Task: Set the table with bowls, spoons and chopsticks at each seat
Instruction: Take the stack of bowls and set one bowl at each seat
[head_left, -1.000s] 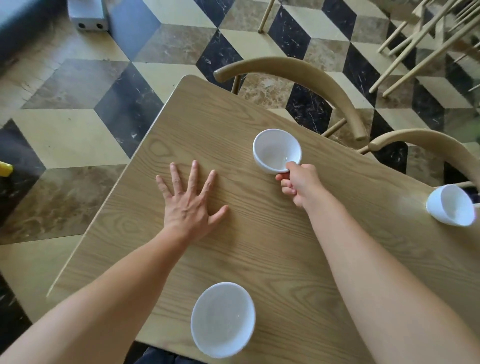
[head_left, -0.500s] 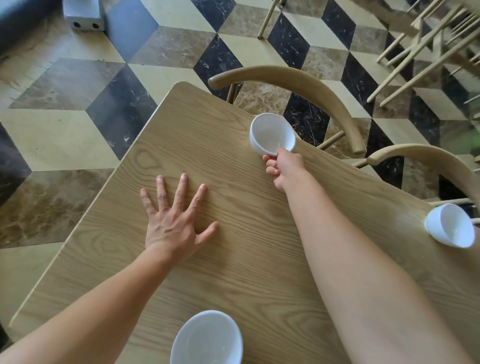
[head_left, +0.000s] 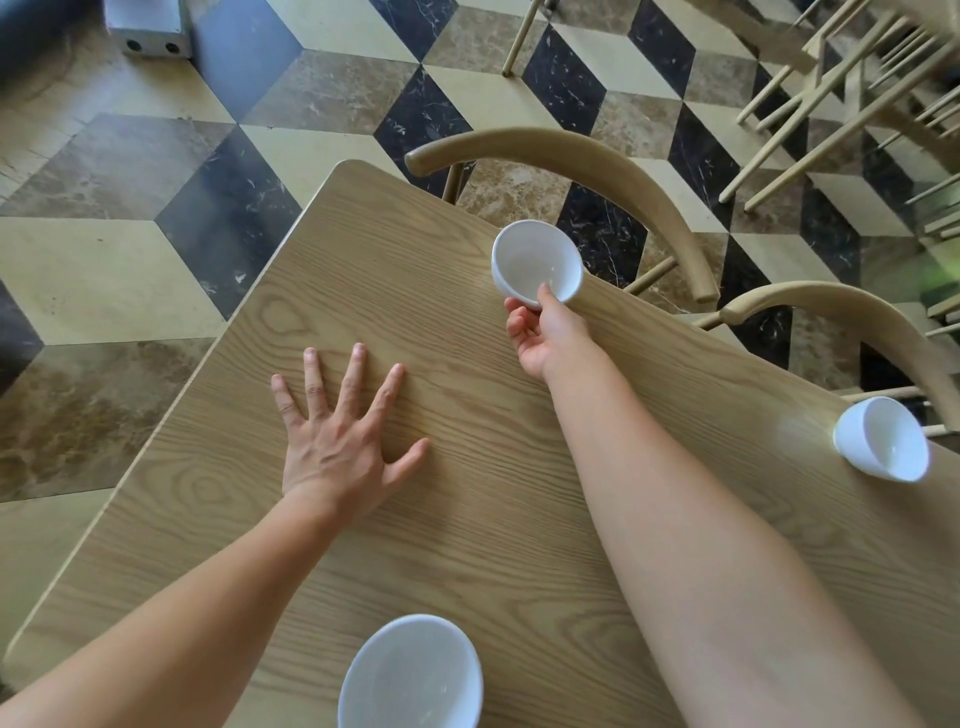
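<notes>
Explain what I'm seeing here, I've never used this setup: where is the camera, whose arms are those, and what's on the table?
There is no machine here. A person works with bare hands, and the single picture comes from a camera worn on the person's head, looking forward and down. The left hand lies flat on the wooden table, fingers spread, holding nothing. The right hand pinches the rim of a white bowl at the table's far edge, in front of a chair. A second bowl sits at the near edge and a third bowl at the right edge, beside another chair. No spoons or chopsticks are in view.
</notes>
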